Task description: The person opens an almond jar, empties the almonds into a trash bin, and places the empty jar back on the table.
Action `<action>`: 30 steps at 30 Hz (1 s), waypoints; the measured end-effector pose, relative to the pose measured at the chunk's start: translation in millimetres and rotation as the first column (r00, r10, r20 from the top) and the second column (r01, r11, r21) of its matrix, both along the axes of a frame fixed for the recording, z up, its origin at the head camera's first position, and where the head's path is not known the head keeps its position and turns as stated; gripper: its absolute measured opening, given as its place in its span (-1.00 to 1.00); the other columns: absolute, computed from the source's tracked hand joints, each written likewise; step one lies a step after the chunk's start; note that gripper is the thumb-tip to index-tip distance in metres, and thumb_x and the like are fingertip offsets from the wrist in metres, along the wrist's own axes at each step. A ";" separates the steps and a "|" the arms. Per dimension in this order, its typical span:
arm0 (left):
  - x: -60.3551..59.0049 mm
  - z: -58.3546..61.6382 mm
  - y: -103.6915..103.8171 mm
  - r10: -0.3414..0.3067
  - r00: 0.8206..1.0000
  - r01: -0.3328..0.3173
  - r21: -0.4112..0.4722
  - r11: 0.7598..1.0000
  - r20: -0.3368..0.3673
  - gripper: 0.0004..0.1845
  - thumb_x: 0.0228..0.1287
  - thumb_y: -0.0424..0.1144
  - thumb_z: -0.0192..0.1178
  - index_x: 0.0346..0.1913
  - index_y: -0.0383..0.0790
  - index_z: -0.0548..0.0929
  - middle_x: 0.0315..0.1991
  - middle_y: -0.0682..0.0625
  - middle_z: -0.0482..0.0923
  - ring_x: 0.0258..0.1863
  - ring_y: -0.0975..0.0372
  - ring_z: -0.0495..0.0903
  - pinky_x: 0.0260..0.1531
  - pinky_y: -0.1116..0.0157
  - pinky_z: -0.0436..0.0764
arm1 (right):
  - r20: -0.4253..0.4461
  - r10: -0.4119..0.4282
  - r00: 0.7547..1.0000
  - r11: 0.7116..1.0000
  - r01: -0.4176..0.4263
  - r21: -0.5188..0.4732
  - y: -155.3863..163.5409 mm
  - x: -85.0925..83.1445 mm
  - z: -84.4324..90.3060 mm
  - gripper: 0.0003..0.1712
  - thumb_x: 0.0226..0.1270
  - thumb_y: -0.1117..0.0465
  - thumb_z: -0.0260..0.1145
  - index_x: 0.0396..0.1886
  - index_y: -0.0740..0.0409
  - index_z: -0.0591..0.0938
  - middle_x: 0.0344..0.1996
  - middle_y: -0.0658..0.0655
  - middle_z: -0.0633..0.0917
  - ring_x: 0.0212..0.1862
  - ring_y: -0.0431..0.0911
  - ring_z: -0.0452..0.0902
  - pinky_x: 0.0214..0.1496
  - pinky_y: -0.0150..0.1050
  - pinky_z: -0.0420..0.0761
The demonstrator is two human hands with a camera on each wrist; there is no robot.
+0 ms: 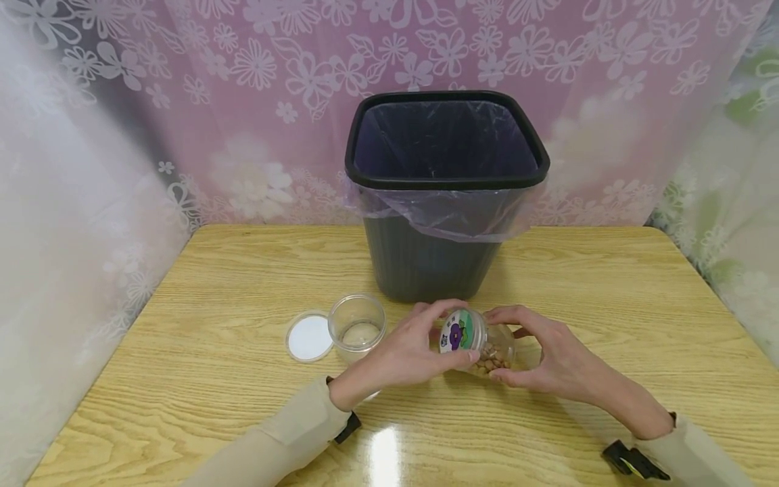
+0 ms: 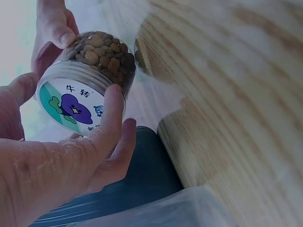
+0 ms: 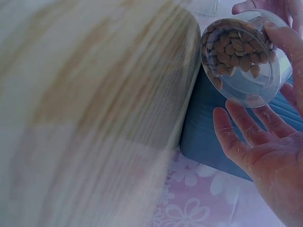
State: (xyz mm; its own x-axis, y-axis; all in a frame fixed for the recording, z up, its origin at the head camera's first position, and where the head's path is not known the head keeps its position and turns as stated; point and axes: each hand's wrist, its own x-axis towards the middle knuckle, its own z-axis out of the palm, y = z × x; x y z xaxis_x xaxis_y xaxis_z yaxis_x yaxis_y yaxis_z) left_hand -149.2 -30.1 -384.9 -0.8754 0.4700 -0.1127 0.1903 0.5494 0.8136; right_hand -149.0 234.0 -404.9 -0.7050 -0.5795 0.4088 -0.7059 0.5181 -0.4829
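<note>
A clear plastic jar of almonds lies tilted on its side just above the table, its round lid turned to the left. My left hand grips the lid, which has a green and white label with a purple cartoon figure. On the other side, my right hand holds the base end of the jar between thumb and fingers. Almonds show through the wall in the left wrist view. From the right wrist view the jar's bottom faces the camera, with the right fingers around its rim.
Left of the hands stands an uncovered clear jar, partly behind the left forearm. Beside it a white round lid lies flat on the wooden table. A dark bin with a thin purple liner stands behind the hands, before a flowered curtain.
</note>
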 end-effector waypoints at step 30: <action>-4.0 -2.2 -3.1 -0.127 0.992 0.121 0.196 0.973 0.017 -0.13 0.14 -0.35 0.49 0.48 0.26 0.38 0.41 -0.02 0.27 0.25 0.12 0.46 -0.08 0.47 0.69 | 0.021 -0.016 1.000 1.000 0.016 -0.001 0.9 -0.7 -0.4 -0.08 -0.15 0.19 0.75 0.29 -0.07 0.53 0.14 -0.02 0.66 0.15 -0.33 0.56 -0.04 -0.29 0.72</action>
